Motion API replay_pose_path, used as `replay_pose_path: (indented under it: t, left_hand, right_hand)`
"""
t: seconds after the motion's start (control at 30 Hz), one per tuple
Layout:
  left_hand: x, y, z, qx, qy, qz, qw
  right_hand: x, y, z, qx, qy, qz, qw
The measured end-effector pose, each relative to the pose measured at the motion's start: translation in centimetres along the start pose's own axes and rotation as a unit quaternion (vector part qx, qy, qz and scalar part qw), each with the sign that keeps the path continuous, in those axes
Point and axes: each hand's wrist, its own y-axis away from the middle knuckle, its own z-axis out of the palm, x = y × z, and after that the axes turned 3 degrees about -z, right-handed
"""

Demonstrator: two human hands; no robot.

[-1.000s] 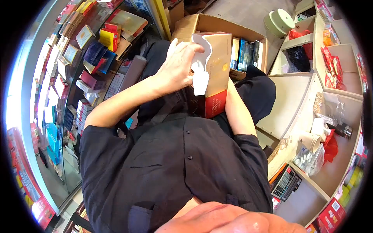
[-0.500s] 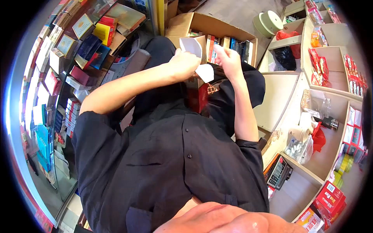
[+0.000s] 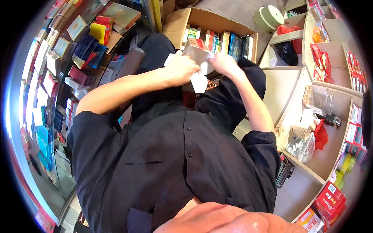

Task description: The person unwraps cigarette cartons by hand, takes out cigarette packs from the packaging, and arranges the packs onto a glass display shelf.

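Note:
My left hand (image 3: 182, 70) is closed around an opened-out thin cardboard packet (image 3: 199, 56), whitish-grey on its plain face, with a red patch near its top edge. A white flap (image 3: 199, 83) of card sticks out below my fingers, and another pale corner shows at the left of the fist. At the packet's right edge, my right hand (image 3: 226, 65) is closed with its fingertips on the card, slightly blurred. Both hands are above my lap, just in front of a brown cardboard box (image 3: 176, 28) holding several upright packets (image 3: 233, 44).
To the left stands a glass display case (image 3: 62, 186) with packed shelves of small boxes. Open wooden shelving (image 3: 311, 171) on the right holds a calculator (image 3: 284, 171), a plastic bag of white items (image 3: 301, 149) and red packets. A pale green round object (image 3: 271, 17) is beyond.
My right hand has moved left and in to the packet, which it was apart from before. The packet has turned, showing a wider grey face and a red part. My right elbow has shifted outward.

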Motion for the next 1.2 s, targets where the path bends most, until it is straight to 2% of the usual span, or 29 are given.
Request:
replay_pose_path:
  t: [0.07, 0.13, 0.27, 0.4, 0.47, 0.5, 0.53, 0.57, 0.6, 0.63, 0.67, 0.73, 0.77, 0.87, 0.9, 0.93, 1.0, 1.03, 1.07, 1.1, 1.13, 1.17, 1.2]
  left_hand:
    - [-0.1, 0.2, -0.3, 0.025, 0.018, 0.058, 0.998]
    - [-0.3, 0.1, -0.4, 0.017, 0.014, 0.062, 0.998]
    - [-1.6, 0.2, -0.9, 0.039, 0.051, 0.064, 0.996]
    - [-1.7, -0.4, -2.3, 0.077, 0.079, 0.109, 0.988]
    - [-1.5, -0.7, -3.1, 0.096, 0.091, 0.125, 0.983]
    - [-1.2, -0.5, -3.7, 0.088, 0.099, 0.131, 0.982]
    - [-1.0, -0.3, -4.0, 0.08, 0.107, 0.138, 0.981]
    - [-1.0, -0.1, -4.1, 0.099, 0.108, 0.139, 0.979]
    - [-1.0, 0.0, -4.3, 0.095, 0.106, 0.139, 0.98]
    - [-0.9, 0.0, -4.7, 0.116, 0.102, 0.128, 0.98]
    - [-1.0, 0.0, -5.0, 0.136, 0.098, 0.118, 0.979]
    - [-1.3, -0.2, -5.3, 0.16, 0.092, 0.113, 0.976]
    - [-1.4, -0.4, -5.7, 0.177, 0.103, 0.099, 0.974]
    - [-1.7, -0.8, -6.4, 0.206, 0.106, 0.078, 0.97]
    - [-1.8, -1.0, -6.4, 0.231, 0.107, 0.073, 0.964]
    - [-1.8, -1.1, -6.3, 0.254, 0.108, 0.067, 0.959]
    - [-2.2, -1.0, -6.1, 0.221, 0.106, 0.064, 0.967]
    - [-2.3, -0.9, -5.7, 0.156, 0.089, 0.051, 0.982]
    - [-2.3, -0.9, -5.6, 0.089, 0.071, 0.038, 0.993]
    - [-2.1, -0.8, -6.5, -0.026, 0.071, -0.02, 0.997]
    - [-2.7, -0.5, -6.2, -0.03, 0.068, -0.02, 0.997]
    - [-3.9, 0.1, -5.8, -0.049, 0.126, -0.022, 0.991]
    - [-5.0, 0.5, -5.9, -0.067, 0.184, -0.023, 0.98]
  right_hand:
    - [3.3, -0.4, 0.2, -0.002, 0.036, 0.027, 0.999]
    - [4.9, -0.5, 1.0, -0.01, -0.008, 0.011, 1.0]
    - [4.1, 0.3, -1.2, 0.042, -0.036, -0.01, 0.998]
    - [6.4, -1.9, 0.4, 0.131, -0.072, -0.011, 0.989]
    - [6.9, -3.3, 0.8, 0.176, -0.103, -0.052, 0.978]
    - [6.7, -4.0, 0.2, 0.105, -0.158, -0.014, 0.982]
    - [6.9, -4.8, 0.7, 0.105, -0.163, -0.012, 0.981]
    - [6.6, -5.5, 0.9, 0.1, -0.313, -0.094, 0.94]
    - [6.5, -6.0, 1.1, 0.091, -0.453, -0.173, 0.87]
    - [6.9, -5.9, 1.3, 0.026, -0.528, -0.179, 0.83]
    - [6.2, -5.2, 1.4, 0.026, -0.532, -0.18, 0.827]
    - [4.6, -4.1, 1.5, -0.088, -0.751, -0.148, 0.638]
    - [4.4, -3.9, 2.5, -0.066, -0.778, -0.124, 0.612]
    - [4.1, -5.5, 5.9, -0.18, -0.839, -0.141, 0.493]
    - [2.9, -3.6, 4.5, -0.13, -0.829, -0.095, 0.536]
    - [2.4, -3.6, 3.8, -0.132, -0.83, -0.096, 0.534]
    - [1.2, -3.5, 2.3, -0.077, -0.816, -0.13, 0.557]
    - [0.3, -3.2, 1.0, -0.063, -0.83, -0.062, 0.551]
    - [0.8, -4.5, 1.9, -0.065, -0.831, -0.064, 0.548]
    - [1.3, -6.2, 2.7, -0.024, -0.771, -0.066, 0.633]
    - [1.6, -7.0, 4.0, -0.004, -0.767, -0.08, 0.636]
    - [1.3, -7.1, 4.3, 0.016, -0.762, -0.093, 0.64]
    - [1.0, -8.3, 5.1, 0.021, -0.736, -0.081, 0.671]
